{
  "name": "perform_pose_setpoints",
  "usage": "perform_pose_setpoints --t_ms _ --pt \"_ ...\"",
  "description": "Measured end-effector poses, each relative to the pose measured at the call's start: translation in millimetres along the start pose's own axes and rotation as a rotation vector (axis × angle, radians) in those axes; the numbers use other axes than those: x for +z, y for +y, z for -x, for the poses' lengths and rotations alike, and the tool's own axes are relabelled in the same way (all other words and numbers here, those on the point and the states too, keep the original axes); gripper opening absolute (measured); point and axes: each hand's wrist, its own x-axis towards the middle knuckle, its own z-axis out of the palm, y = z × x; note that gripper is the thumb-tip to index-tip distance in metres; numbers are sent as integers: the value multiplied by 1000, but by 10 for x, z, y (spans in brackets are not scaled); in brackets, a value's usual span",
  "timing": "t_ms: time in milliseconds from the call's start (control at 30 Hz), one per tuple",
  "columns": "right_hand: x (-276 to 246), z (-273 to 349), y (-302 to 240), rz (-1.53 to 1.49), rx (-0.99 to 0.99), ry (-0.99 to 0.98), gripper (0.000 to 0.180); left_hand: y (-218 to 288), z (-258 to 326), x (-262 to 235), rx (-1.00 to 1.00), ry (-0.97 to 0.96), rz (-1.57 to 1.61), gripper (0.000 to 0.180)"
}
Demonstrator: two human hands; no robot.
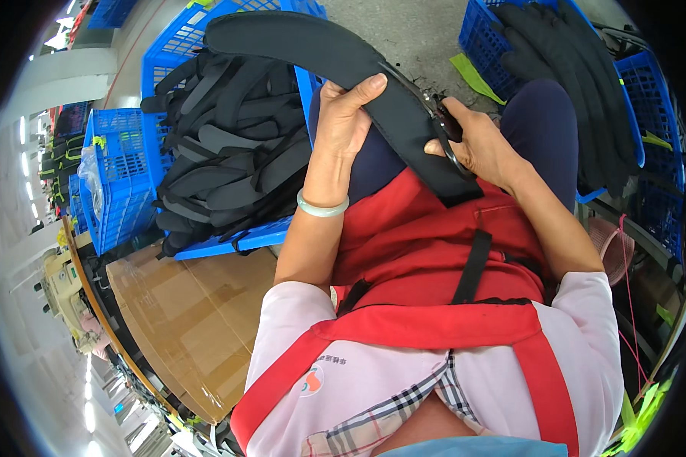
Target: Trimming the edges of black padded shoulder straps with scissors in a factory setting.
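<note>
A long black padded strap (343,68) lies across my lap, curving up to the far left. My left hand (347,114) grips it from the left, thumb on top, with a pale green bangle on that wrist. My right hand (476,141) holds small black scissors (442,122) against the strap's right edge, near its lower end. I wear a red apron over a pale pink shirt.
A blue plastic crate (206,46) piled with black straps stands at the left. A second blue crate (625,84) of straps is at the right, and a smaller blue basket (114,183) at far left. A brown cardboard box (198,320) sits beside my left arm.
</note>
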Motion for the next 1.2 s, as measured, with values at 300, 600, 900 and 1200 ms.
perform_pose_setpoints --t_ms 300,600,900,1200 --pt "59 20 60 -6 -85 37 71 4 36 25 9 2 17 13" --pt "36 -5 26 33 -38 -3 66 23 31 3 -13 30 88 11" --pt "86 -23 149 -49 -82 85 57 -43 46 19 17 -32 -6 13" --pt "110 -34 131 -68 -37 58 59 46 8 34 92 27 21 12"
